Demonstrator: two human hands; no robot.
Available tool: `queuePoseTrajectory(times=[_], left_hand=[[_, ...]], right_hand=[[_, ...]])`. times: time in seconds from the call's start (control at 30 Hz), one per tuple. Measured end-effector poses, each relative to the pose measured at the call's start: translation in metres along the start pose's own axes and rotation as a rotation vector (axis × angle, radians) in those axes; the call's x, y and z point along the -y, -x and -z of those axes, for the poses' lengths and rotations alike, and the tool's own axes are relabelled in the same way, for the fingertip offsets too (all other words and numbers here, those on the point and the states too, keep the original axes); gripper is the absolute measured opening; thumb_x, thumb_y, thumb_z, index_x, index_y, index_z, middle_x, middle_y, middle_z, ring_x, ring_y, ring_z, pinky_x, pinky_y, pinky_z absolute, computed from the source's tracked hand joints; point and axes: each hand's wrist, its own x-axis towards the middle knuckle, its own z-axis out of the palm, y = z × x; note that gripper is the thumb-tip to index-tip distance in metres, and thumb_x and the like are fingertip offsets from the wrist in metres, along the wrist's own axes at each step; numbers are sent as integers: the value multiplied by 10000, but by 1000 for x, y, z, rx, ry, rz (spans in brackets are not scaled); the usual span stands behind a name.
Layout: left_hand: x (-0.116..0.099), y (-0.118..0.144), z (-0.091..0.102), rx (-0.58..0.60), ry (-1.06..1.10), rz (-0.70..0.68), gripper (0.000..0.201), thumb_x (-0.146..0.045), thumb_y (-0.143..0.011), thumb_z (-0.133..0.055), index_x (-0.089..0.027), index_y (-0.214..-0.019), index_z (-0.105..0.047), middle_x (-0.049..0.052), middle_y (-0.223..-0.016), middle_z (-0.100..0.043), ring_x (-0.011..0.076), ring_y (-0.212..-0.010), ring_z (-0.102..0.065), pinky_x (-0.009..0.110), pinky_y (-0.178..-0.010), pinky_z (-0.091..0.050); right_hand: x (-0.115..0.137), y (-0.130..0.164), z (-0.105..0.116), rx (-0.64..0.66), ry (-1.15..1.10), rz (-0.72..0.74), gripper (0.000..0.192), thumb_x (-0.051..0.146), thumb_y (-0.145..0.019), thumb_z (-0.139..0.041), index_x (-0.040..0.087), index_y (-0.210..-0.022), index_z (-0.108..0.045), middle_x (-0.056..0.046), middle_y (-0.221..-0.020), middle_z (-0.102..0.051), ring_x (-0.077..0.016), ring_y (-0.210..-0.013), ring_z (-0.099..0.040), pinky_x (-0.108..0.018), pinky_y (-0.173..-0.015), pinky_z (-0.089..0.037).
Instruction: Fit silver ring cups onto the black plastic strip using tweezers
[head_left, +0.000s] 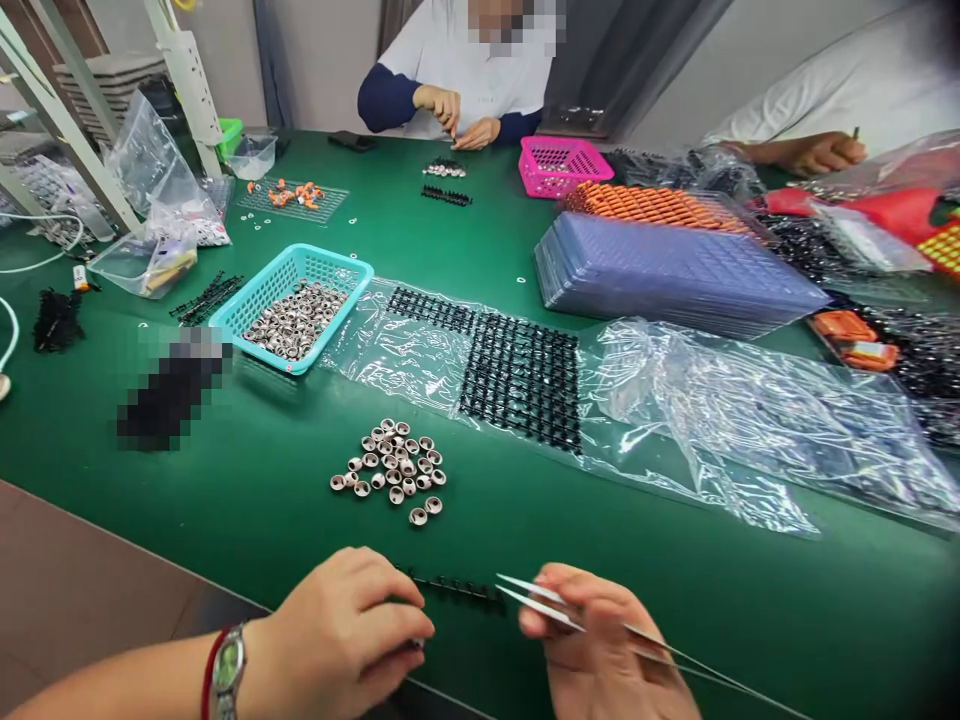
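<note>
Pinching a black ridged plastic strip (457,588), the left hand (345,630) steadies it while the right hand (600,650) grips slim silver tweezers (540,605).

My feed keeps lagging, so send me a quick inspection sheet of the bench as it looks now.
Surface: green table mat.
Job's things: black part strip; tweezers; pile of metal cups.
Clutter: teal basket of metal parts, black grid on plastic film, stacked blue trays, pink basket.
Hands: left hand on strip; right hand holds tweezers.
Cables: white cable far left.
Surroundings: two other people seated opposite.
</note>
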Motion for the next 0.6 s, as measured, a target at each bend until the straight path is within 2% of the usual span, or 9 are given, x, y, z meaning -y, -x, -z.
queuePoseTrajectory(times=[0.1,0.17,0.27,0.4,0.6], left_hand=[[-9,-3,-15,-13,-79,-75,162,-202,-1076,-528,-166,-1027,-678,86,-1120,-800,215,-999,-721,326,-898,-575],[-11,-5,-17,-15,-119,-98,214,-211,-1099,-483,-163,-1016,-675,85,-1100,-808,215,-979,-724,331,-863,-581],[-9,-3,-14,-16,-181,-84,245,-195,-1106,-455,-150,-1025,-682,91,-1046,-808,213,-926,-720,331,-817,-588],[-5,5,-9,-51,-266,-59,269,-141,-1104,-432,-130,-1044,-694,113,-1065,-806,214,-965,-722,333,-856,-593],[-3,9,-10,-82,-272,-96,344,-124,-1119,-373,-99,-1037,-706,127,-1079,-814,208,-992,-723,336,-869,-585]], right_hand=[[-6,5,-2,87,99,-101,314,508,-819,-846,263,-942,-693,7,-913,-722,-132,-730,-746,-244,-731,-630],[-9,9,-6,112,190,-105,297,490,-843,-825,254,-961,-689,-5,-902,-735,-146,-756,-753,-238,-732,-627],[-14,14,-19,102,341,31,280,498,-872,-784,236,-913,-692,-10,-843,-719,-139,-702,-721,-212,-662,-601],[-14,15,-36,130,514,231,249,464,-921,-726,229,-850,-689,-2,-777,-699,-122,-624,-681,-190,-591,-557],[-12,13,-43,144,608,327,226,417,-938,-714,235,-808,-679,23,-707,-679,-99,-541,-643,-165,-530,-515]])
